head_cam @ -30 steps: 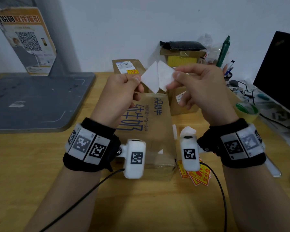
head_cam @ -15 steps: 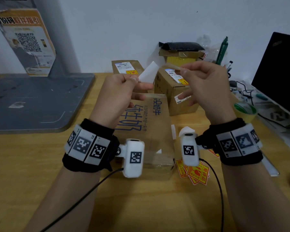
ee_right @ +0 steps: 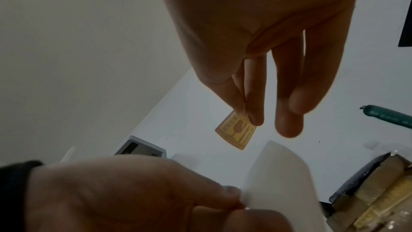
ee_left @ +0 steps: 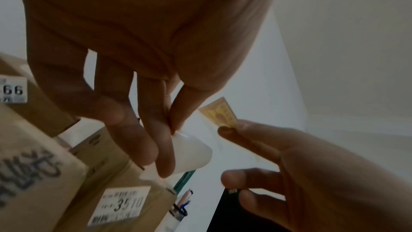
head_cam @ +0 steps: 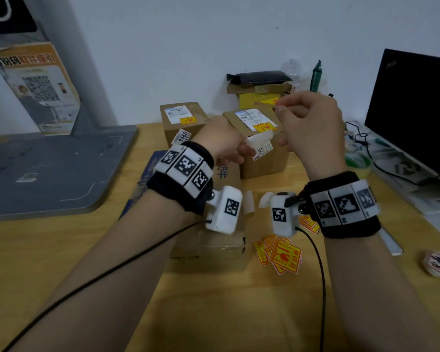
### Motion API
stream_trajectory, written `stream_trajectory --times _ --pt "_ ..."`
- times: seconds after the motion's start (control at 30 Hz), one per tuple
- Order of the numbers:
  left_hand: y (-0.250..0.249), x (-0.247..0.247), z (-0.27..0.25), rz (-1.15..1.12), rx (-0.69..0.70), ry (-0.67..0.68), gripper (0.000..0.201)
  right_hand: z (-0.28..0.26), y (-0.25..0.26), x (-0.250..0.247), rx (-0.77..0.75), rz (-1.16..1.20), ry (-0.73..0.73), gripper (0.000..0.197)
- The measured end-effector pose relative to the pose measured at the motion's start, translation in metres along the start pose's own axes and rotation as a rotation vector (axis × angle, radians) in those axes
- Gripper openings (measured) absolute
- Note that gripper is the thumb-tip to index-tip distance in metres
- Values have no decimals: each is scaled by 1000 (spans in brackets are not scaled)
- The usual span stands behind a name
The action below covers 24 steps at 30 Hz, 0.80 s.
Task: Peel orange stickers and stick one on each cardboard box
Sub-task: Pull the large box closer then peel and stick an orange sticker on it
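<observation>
My right hand [head_cam: 308,123] pinches a peeled orange sticker [ee_right: 236,131] between thumb and forefinger, held in the air above the boxes; it also shows as the sticker [ee_left: 220,113] and edge-on as the sticker [head_cam: 263,104]. My left hand [head_cam: 222,142] pinches the white backing paper [head_cam: 258,142], the same backing paper [ee_left: 191,154], lower down. Under my wrists lies a long cardboard box [head_cam: 214,247] with blue print. Behind stand two boxes [head_cam: 182,120] [head_cam: 263,146], each with an orange sticker on top. A pile of unpeeled orange stickers [head_cam: 280,254] lies on the table.
A yellow box under a black packet [head_cam: 259,91] stands at the wall. A dark monitor [head_cam: 414,107], cables and a green tape roll [head_cam: 358,161] crowd the right side. A grey metal base [head_cam: 48,168] fills the left. Wrist-camera cables trail over the wooden table [head_cam: 61,250].
The sticker and its backing have come fully apart. My left hand dropped lower and to the right with the backing; my right hand keeps the sticker raised.
</observation>
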<state>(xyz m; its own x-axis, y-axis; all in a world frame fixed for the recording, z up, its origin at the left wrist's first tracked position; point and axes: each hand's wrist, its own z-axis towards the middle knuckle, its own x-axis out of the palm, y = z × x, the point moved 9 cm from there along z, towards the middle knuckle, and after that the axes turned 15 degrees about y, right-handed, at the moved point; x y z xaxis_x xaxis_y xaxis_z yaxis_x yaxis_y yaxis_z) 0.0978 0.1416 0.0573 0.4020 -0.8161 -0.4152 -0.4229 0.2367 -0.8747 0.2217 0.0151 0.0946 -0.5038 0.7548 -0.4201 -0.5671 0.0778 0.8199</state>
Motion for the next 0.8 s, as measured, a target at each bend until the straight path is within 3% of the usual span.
stream_trajectory --times 0.2,0.4,0.53,0.8 --pt "11 23 17 -17 -100 86 28 4 -13 0 45 21 23 8" --pt "12 23 15 -98 -33 186 31 3 -20 5 93 73 71 9" --pt "8 0 2 -229 28 79 26 -5 -14 10 75 113 108 9" --pt "12 -31 -33 -209 161 -40 32 -36 12 37 23 271 312 16"
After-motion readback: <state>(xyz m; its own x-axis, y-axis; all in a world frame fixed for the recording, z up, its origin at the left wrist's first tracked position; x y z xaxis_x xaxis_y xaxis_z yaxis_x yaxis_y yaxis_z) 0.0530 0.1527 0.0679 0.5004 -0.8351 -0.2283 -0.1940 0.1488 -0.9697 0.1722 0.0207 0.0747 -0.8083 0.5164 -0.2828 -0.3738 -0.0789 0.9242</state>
